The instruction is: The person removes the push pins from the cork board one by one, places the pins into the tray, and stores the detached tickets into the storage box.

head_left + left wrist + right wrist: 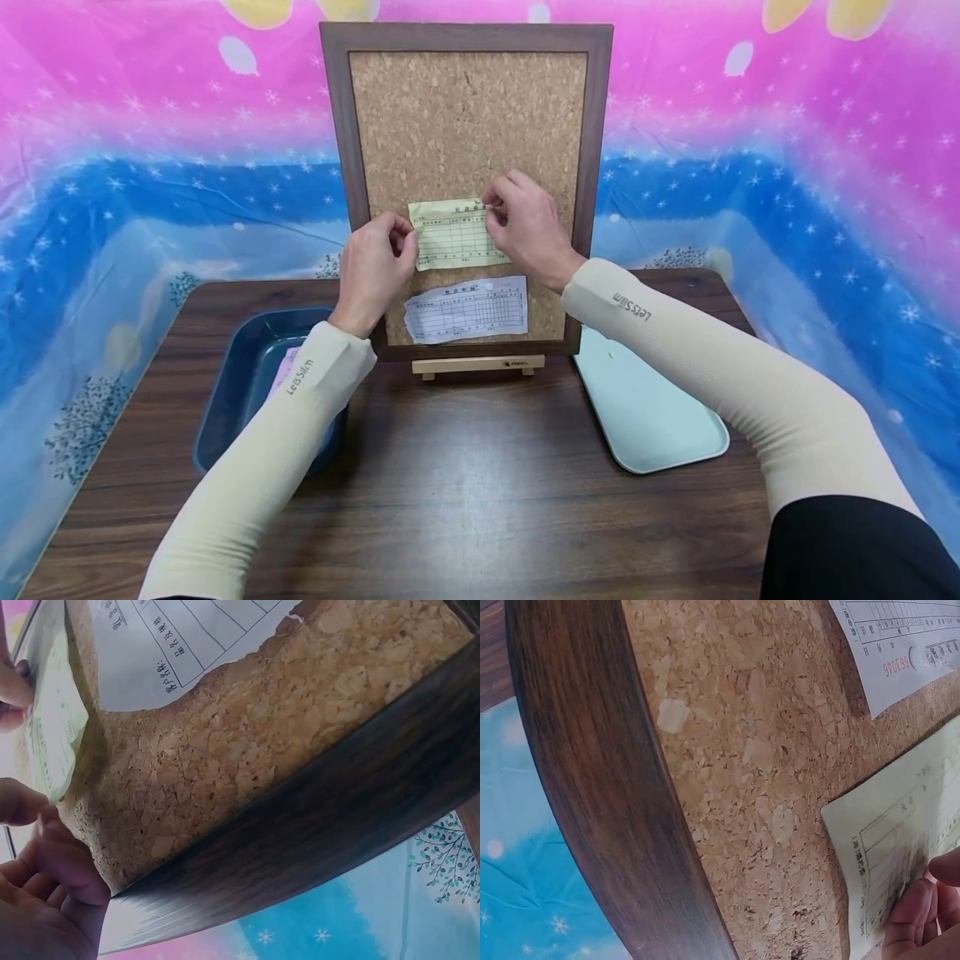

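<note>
Cork board (465, 125) sits on a small easel (478, 365); both hands (372, 268) (528, 227) pinch the yellow slip (453, 235). Pushing hard probably tips it; no pin visible.

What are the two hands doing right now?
Left hand: pinches the left edge of the pale yellow paper slip.
Right hand: pinches the slip's top right corner against the brown-framed cork board.

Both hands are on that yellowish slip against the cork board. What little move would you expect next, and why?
Probably the right hand pressing a pin through the top edge of the yellow slip. The left hand pinches its left edge, holding it flat on the cork board, and no pin shows on it, while the white slip below seems to hang fixed, untouched.
</note>
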Tool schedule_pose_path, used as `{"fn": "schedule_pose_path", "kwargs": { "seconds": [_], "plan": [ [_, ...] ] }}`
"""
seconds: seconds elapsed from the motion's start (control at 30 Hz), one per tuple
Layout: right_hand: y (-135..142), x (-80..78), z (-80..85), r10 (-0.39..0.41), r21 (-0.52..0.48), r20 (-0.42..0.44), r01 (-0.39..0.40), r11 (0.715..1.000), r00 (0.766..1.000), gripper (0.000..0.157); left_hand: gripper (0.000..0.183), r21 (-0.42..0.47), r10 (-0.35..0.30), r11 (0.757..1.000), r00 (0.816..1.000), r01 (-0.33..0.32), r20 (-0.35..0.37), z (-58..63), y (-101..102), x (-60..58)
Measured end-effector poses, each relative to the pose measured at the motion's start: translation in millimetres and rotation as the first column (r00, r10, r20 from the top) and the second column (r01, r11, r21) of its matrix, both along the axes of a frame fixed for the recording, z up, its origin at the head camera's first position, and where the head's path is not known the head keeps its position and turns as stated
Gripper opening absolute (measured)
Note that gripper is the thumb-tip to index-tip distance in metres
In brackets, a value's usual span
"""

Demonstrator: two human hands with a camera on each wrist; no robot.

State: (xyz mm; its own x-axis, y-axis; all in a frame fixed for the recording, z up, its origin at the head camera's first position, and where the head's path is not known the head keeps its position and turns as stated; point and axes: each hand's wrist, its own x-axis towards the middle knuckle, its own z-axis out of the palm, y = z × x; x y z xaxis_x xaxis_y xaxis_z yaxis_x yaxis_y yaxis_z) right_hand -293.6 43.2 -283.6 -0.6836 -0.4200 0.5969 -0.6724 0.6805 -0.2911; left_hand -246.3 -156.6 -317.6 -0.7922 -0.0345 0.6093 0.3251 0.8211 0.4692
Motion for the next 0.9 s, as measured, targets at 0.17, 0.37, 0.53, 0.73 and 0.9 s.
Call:
{"fn": "schedule_pose_path", "kwargs": {
  "seconds": [0.17, 0.37, 0.53, 0.73, 0.9],
  "plan": [
    [-1.3, 1.1, 0.6, -0.03, 0.021, 0.022, 0.03, 0.999, 0.999, 0.008, 0.014, -0.002, -0.012, 1.0, 1.0, 0.012, -0.022, 0.6, -0.6, 0.9],
    [-3.5, 2.7, -0.5, -0.056, 0.027, 0.014, 0.056, 0.998, 0.998, 0.007, 0.015, 0.008, -0.01, 1.0, 1.0, 0.01, 0.005, -0.1, -0.3, 2.7],
    [-5.7, 2.1, -0.1, -0.06, 0.014, -0.002, 0.06, 0.998, 0.998, 0.006, 0.017, 0.02, -0.022, 1.0, 1.0, 0.022, 0.009, -0.1, -0.2, 2.7],
    [-6.4, 1.2, 1.1, -0.073, 0.006, -0.018, 0.073, 0.997, 0.997, 0.008, 0.018, 0.027, -0.032, 0.999, 0.999, 0.033, -0.027, 2.9, 0.5, 2.6],
    [-7.4, 2.1, 2.7, -0.084, 0.019, -0.003, 0.084, 0.996, 0.996, 0.007, 0.017, 0.029, -0.038, 0.999, 0.999, 0.039, -0.025, 4.5, 1.1, 4.0]
  ]
}}
